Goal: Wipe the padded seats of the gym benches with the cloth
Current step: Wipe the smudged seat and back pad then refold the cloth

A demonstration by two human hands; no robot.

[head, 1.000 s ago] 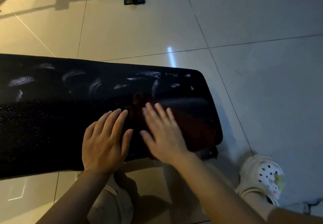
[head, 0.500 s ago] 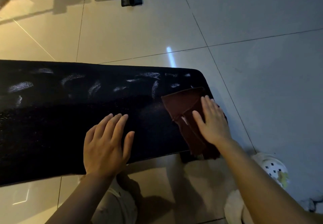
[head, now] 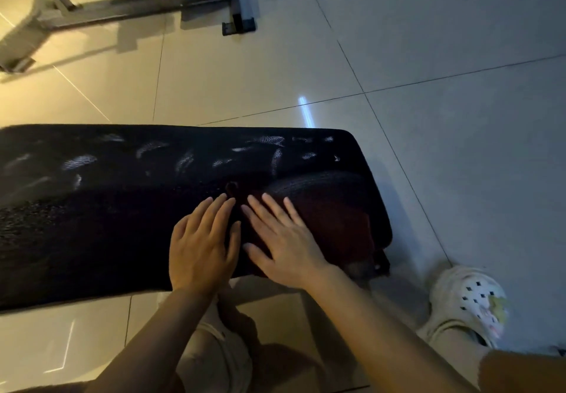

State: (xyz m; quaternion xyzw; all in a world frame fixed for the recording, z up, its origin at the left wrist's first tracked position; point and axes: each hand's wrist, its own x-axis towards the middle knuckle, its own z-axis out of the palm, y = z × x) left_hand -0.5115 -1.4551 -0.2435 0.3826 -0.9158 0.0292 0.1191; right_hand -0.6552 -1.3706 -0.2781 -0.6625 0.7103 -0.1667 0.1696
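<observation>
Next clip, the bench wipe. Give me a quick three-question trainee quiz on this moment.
1. True or false: the right hand presses flat on the cloth.
2. Where does the left hand rest? A) floor B) bench pad C) metal frame
3. Fill in: the cloth lies at the bench pad's ____ end, seen from the wearer.

Key: 1 true; 2 B; 3 right.

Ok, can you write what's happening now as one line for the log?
step: wiping bench seat | right hand: flat on cloth | left hand: flat on seat | cloth: near right end
</observation>
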